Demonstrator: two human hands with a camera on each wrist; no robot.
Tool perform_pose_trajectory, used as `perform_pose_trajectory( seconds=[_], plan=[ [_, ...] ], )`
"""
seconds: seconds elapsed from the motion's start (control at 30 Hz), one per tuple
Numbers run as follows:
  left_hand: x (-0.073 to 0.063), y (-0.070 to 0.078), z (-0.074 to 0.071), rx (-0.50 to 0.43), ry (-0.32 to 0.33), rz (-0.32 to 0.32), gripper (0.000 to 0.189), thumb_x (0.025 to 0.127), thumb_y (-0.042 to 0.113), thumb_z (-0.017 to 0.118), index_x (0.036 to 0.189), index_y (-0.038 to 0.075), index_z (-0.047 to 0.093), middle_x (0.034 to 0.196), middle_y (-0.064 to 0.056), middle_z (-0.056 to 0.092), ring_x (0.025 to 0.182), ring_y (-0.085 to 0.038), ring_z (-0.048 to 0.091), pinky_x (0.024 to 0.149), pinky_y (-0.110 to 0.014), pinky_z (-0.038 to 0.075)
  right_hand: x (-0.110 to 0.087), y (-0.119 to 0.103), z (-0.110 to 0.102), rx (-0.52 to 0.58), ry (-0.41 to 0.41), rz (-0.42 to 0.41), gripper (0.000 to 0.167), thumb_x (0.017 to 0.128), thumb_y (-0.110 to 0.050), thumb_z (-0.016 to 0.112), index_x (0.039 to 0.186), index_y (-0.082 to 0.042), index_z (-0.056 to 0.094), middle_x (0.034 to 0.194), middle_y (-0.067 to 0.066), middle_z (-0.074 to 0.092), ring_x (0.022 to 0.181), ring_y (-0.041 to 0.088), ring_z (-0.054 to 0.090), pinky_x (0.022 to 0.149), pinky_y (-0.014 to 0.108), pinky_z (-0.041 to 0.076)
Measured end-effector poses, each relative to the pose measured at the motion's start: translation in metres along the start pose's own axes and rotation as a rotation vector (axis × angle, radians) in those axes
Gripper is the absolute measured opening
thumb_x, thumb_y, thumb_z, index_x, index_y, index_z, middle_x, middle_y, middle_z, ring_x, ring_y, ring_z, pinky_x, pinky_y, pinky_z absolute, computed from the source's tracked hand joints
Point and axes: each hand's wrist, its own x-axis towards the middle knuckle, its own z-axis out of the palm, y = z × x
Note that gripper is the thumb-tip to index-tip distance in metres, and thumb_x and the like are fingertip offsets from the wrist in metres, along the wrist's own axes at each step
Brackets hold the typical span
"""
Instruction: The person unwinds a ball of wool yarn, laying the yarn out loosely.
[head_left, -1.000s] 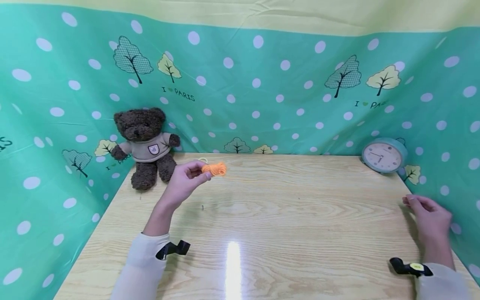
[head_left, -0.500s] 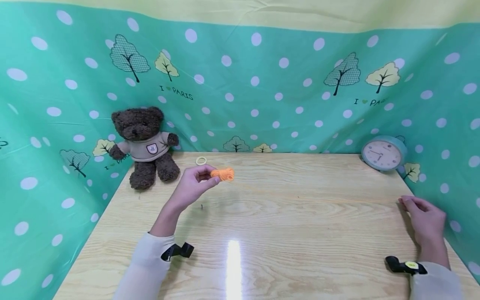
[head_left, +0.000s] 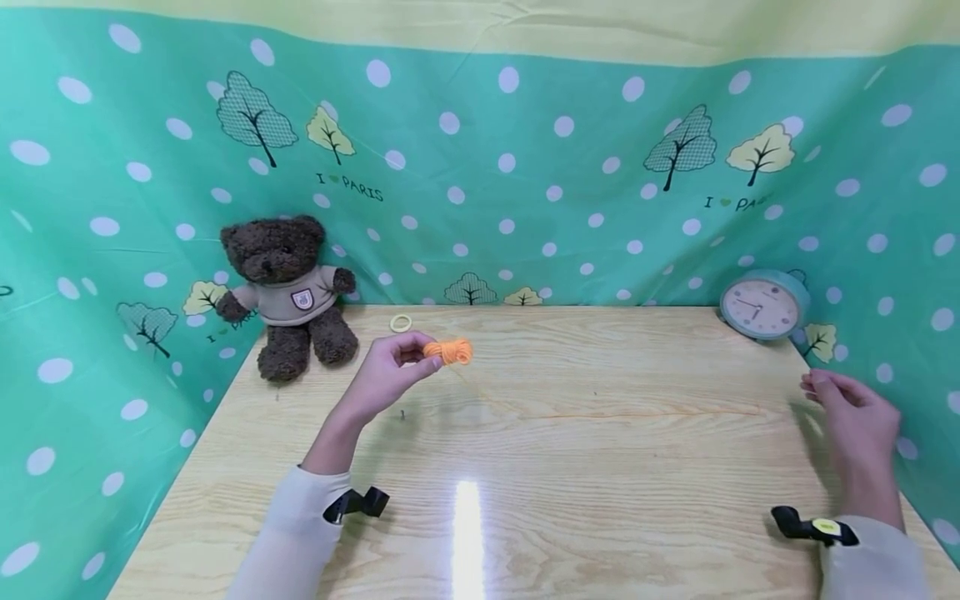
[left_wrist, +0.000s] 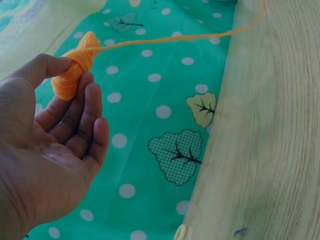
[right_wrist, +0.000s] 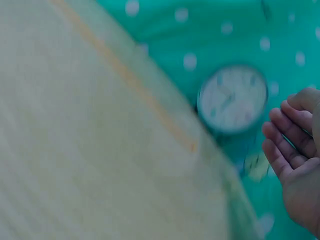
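Note:
In the head view, my left hand (head_left: 386, 372) pinches a small bundle of orange yarn (head_left: 450, 352) between thumb and fingers, above the table. From that bundle (left_wrist: 75, 70) a single yarn strand (left_wrist: 170, 39) runs down to the tabletop in the left wrist view. The strand (head_left: 645, 414) stretches rightward across the wood, its loose end short of my right hand (head_left: 858, 429). In the blurred right wrist view, the strand (right_wrist: 132, 80) stops well away from the right hand (right_wrist: 300, 155), whose fingers are loosely bent around nothing.
A brown teddy bear (head_left: 288, 292) in a grey shirt sits at the back left of the wooden table (head_left: 600, 500). Near it lies a pale yellow ring (head_left: 401, 322). A teal alarm clock (head_left: 763, 306) stands at the back right, before a green dotted cloth (head_left: 525, 192).
The left hand has shifted right and slightly nearer with the yarn, uncovering the ring. The strand's far end is released and lies on the table; the right hand has lifted away slightly.

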Motion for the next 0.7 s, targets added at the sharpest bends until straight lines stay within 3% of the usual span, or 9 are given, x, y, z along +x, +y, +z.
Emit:
perform_pose_trajectory(
  seconds=[0.2,0.3,0.47,0.7],
  plan=[
    [0.0,0.0,-0.001,0.012,0.005,0.01,0.018,0.097,0.015,0.073,0.108,0.001,0.07,0.101,-0.004,0.069,0.087,-0.017,0.063,0.073,-0.026,0.052,-0.022,-0.029,0.045,0.035,-0.149,-0.224,0.031,0.097,-0.024,0.073,0.123,-0.007,0.073,0.099,-0.016,0.077,0.09,-0.003,0.071,0.077,0.005,0.054],
    [-0.001,0.0,-0.001,0.012,0.008,0.008,0.018,0.097,0.015,0.073,0.108,0.001,0.07,0.101,-0.004,0.069,0.087,-0.017,0.063,0.073,-0.026,0.052,-0.03,-0.036,0.075,-0.025,-0.21,-0.33,0.033,0.099,-0.021,0.07,0.125,-0.001,0.07,0.102,-0.015,0.077,0.094,-0.001,0.07,0.083,0.005,0.053],
    [-0.001,0.001,-0.001,0.014,0.008,0.007,0.018,0.097,0.015,0.072,0.109,0.001,0.07,0.101,-0.005,0.069,0.088,-0.017,0.064,0.073,-0.026,0.052,-0.045,-0.044,0.124,-0.143,-0.316,-0.434,0.038,0.102,-0.024,0.067,0.128,0.002,0.066,0.108,-0.015,0.074,0.101,0.0,0.068,0.09,0.005,0.051],
    [-0.003,0.005,0.0,0.009,0.015,0.014,0.017,0.097,0.014,0.073,0.108,0.001,0.07,0.1,-0.005,0.069,0.087,-0.016,0.064,0.072,-0.025,0.052,-0.066,-0.052,0.18,-0.085,-0.464,-0.563,0.031,0.101,-0.015,0.068,0.122,0.006,0.069,0.107,-0.012,0.076,0.102,0.003,0.07,0.092,0.012,0.055]
  ],
)
